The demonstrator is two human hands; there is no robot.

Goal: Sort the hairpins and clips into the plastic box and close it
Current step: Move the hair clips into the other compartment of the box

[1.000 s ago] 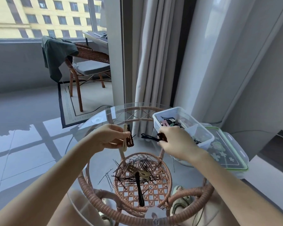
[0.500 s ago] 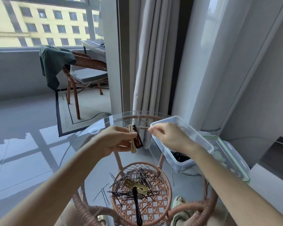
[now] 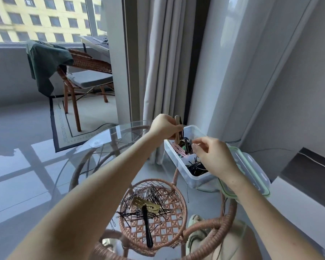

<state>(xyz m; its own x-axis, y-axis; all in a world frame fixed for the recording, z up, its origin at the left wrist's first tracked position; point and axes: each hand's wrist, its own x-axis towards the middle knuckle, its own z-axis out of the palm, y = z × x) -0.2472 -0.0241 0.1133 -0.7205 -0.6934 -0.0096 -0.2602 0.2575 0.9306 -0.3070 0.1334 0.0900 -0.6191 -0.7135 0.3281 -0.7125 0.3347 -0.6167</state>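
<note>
Over the far end of the plastic box (image 3: pixel 178 162), left hand (image 3: pixel 164 126) grips a couple of clips (image 3: pixel 177 126) upright; right hand (image 3: pixel 212 156) hovers just beside, fingers loosely curled, can't tell if it's pinching anything. Loose hairpins (image 3: pixel 137 212) pile up nearer me on the glass counter (image 3: pixel 101 147)

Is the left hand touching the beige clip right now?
Touching. The head view shows the left hand pinching the beige clip upright over the plastic box.

Plastic box (image 3: pixel 193 180): clear; lid (image 3: pixel 259 177): green-rimmed; hairpins (image 3: pixel 139 212): black; basket (image 3: pixel 169 228): pink lattice weave; flat clip (image 3: pixel 148 204): gold; boxed clip (image 3: pixel 178 149): pink
</note>
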